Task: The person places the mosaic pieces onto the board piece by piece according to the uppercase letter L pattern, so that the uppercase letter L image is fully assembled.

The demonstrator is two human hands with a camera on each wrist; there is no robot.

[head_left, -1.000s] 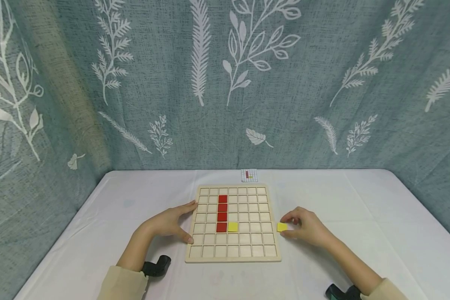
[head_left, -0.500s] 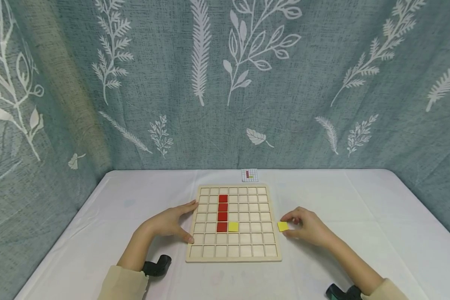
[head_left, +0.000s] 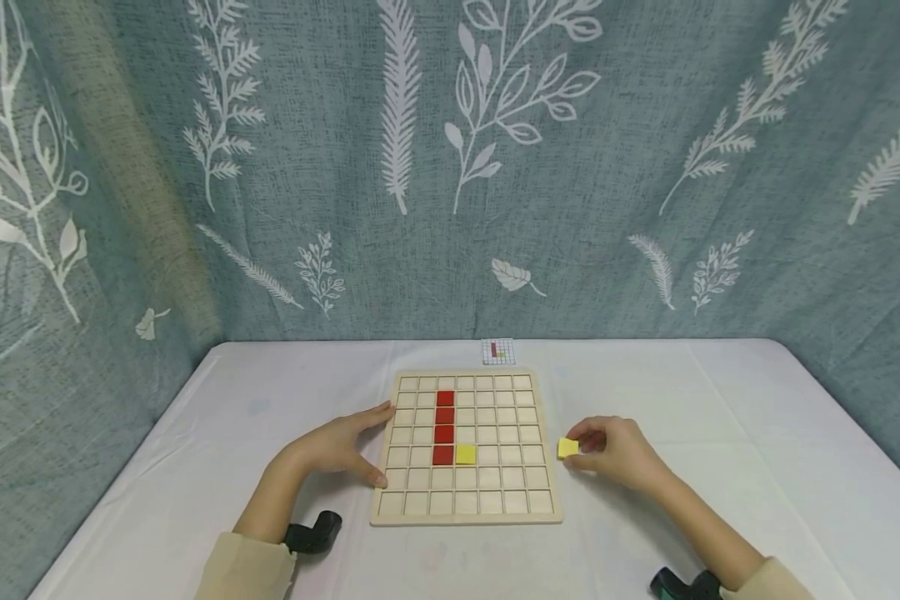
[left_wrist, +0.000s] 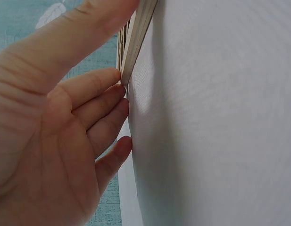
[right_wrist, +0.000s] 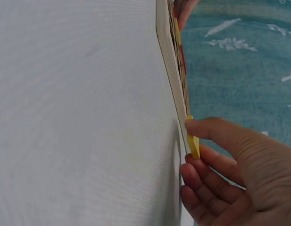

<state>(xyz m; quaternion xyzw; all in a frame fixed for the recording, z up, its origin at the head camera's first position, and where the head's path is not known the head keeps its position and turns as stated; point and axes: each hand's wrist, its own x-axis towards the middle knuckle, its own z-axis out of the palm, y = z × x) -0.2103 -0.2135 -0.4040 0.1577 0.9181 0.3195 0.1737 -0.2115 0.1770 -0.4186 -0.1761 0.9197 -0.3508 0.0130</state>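
Note:
A wooden grid board [head_left: 467, 516] lies on the table, with a column of several red square tiles [head_left: 444, 415] in its cells. One yellow tile [head_left: 466, 454] sits in the cell right of the lowest red one. My left hand [head_left: 337, 446] rests against the board's left edge, thumb and fingers spread; the left wrist view shows its fingertips at the wooden side. Just off the board's right edge, my right hand [head_left: 617, 454] pinches another yellow tile [head_left: 567, 448] between thumb and fingers. That held tile [right_wrist: 194, 139] also shows in the right wrist view.
Behind the board lies a small card [head_left: 498, 351] printed with a grid and red and yellow squares. A white cloth covers the table [head_left: 720, 433]. A blue-green leaf-patterned curtain [head_left: 592, 167] hangs behind it. Black wrist devices [head_left: 315, 532] sit by both wrists.
The yellow tile in my right hand has shifted slightly right and away from me, and its tilt has changed a little. My left hand and the tiles on the board stay put.

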